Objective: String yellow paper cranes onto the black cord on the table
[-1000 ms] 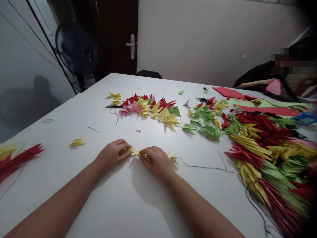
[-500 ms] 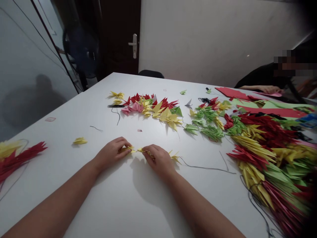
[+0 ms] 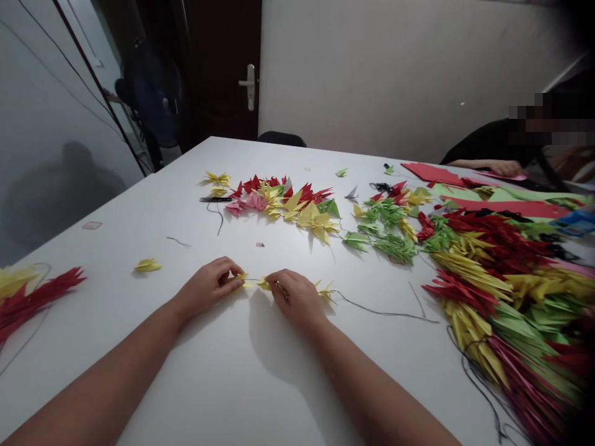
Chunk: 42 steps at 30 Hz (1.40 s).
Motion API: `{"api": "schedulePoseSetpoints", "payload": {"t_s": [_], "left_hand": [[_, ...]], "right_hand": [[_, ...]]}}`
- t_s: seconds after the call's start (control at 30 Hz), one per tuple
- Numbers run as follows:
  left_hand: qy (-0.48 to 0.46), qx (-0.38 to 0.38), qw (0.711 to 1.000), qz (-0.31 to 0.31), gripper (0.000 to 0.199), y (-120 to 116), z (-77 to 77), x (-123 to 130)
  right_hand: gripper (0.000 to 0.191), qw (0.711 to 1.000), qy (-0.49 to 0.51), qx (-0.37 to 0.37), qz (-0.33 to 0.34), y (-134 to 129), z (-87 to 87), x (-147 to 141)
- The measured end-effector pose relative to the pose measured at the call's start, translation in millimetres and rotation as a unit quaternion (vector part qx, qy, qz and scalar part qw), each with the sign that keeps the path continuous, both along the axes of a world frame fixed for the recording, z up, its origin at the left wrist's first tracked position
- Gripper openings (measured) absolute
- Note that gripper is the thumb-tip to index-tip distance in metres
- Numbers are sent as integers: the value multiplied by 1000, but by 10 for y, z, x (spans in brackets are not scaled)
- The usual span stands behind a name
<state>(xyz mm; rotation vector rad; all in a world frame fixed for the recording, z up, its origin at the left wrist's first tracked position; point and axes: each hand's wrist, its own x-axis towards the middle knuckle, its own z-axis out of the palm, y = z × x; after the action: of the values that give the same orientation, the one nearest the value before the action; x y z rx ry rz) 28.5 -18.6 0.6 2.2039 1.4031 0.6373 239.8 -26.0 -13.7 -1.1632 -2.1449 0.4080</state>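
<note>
My left hand (image 3: 211, 284) pinches a small yellow paper crane (image 3: 245, 280) between thumb and fingertips. Facing it, my right hand (image 3: 297, 296) is closed on another yellow paper crane (image 3: 263, 284), partly hidden by the fingers. A short thin dark line, thread or needle, spans the gap between the two. Just beyond my right hand's knuckles pokes out a further yellow crane (image 3: 327, 293), from which a dark thread (image 3: 385, 313) trails right across the table. A loose folded yellow crane (image 3: 147, 265) lies left of my left hand.
Scissors (image 3: 214, 199) lie beside a string of red, pink and yellow cranes (image 3: 297, 207) on the white table (image 3: 186, 384). Bunched cranes (image 3: 502, 260) cover the right side; red and yellow ones (image 3: 41, 297) lie far left. Another person's hand (image 3: 504, 167) is at the back right.
The gap between the cranes in my hands shows a dark line more clearly now. My hands have barely moved. The whole view has shifted slightly.
</note>
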Motion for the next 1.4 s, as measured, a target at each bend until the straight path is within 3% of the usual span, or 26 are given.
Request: {"api": "schedulePoseSetpoints", "payload": {"t_s": [0.23,0.53,0.97,1.2,1.4], "left_hand": [[-14,-20,1000,-19,19,-2,-16,-8],[-21,-30,999,-37,19,-16,-9,1],[-12,-40,998,-43,18,-19,-4,5],[-27,-51,997,-44,21,-7,-19,2],[-24,-64,997,-48,20,-4,-40,-5]], "right_hand": [[15,999,8,-33,-13,17,-6,21],[23,996,-18,-67,47,-12,51,24],[24,996,-36,-58,63,-21,52,34],[20,997,-31,-63,39,-22,49,19],[17,998,33,-54,4,-1,24,39]]}}
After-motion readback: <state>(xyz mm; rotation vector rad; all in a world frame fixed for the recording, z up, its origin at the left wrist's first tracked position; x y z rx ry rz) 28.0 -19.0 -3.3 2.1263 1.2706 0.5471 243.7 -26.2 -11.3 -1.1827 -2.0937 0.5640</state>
